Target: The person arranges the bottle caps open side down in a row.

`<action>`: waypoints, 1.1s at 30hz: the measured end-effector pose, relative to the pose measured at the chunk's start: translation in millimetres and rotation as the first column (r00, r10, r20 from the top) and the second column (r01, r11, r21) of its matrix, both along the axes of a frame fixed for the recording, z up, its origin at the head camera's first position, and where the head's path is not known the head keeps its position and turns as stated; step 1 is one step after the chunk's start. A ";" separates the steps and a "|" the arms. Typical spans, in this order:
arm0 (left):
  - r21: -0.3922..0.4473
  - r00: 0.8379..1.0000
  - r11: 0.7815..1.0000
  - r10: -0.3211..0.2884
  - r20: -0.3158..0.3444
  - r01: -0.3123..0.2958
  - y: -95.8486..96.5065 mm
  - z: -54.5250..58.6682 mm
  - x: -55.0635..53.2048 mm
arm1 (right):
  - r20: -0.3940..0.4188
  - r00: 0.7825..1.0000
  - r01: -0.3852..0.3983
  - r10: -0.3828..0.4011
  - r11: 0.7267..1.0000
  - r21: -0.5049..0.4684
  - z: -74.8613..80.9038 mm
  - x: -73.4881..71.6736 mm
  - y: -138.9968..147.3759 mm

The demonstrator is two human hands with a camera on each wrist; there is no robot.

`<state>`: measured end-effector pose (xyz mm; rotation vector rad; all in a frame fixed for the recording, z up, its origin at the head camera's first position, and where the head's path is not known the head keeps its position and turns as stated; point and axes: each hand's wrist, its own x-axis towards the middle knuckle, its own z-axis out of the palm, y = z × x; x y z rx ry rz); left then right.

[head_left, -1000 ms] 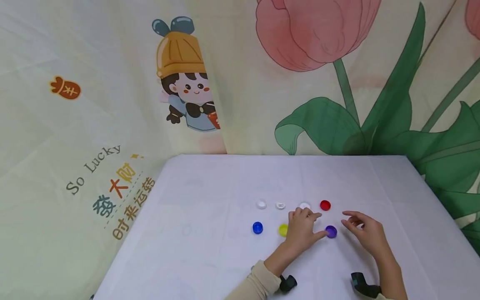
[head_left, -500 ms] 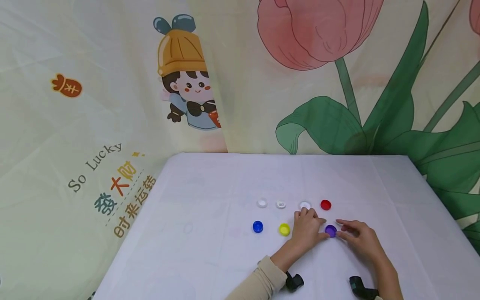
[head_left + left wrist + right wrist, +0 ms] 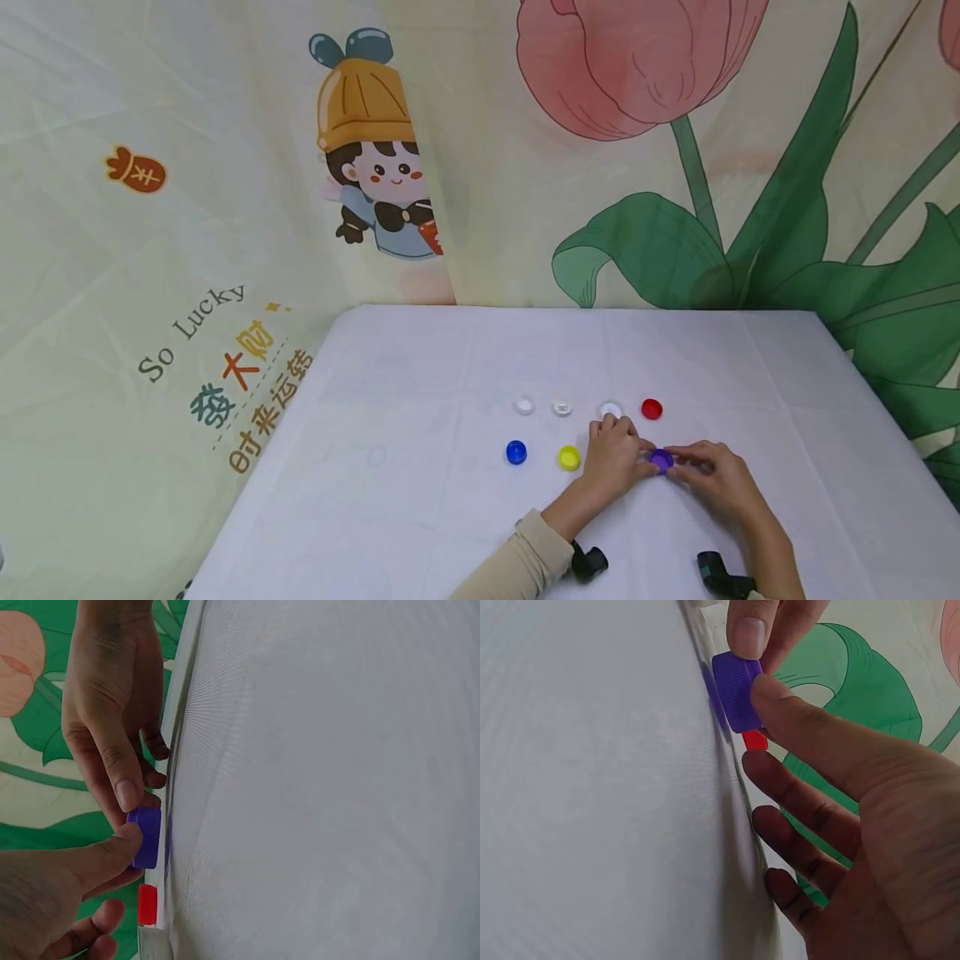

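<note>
A purple bottle cap is held between both hands, its ribbed side facing the wrist cameras. On its left side, the left hand pinches it with thumb and forefinger. From the opposite side the right hand grips it the same way; its other fingers are spread loosely. Whether the cap touches the table or is slightly raised, I cannot tell. Just behind the hands lies a red cap.
Left of the hands are a yellow cap and a blue cap. Several whitish caps line the back row, one of them a white cap close behind the left hand. All lie on a white-covered table before a printed curtain.
Moving left, the right hand has come in from beside the purple cap and taken hold of it. The left hand has shifted slightly right and closed on the cap too.
</note>
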<state>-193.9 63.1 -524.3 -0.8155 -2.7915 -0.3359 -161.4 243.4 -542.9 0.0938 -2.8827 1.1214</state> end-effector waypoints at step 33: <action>0.507 0.979 0.837 -0.176 -0.107 0.206 -61.1 98.6 14.6 | -0.513 0.854 -0.157 0.083 0.982 -0.102 106.5 12.8 -43.2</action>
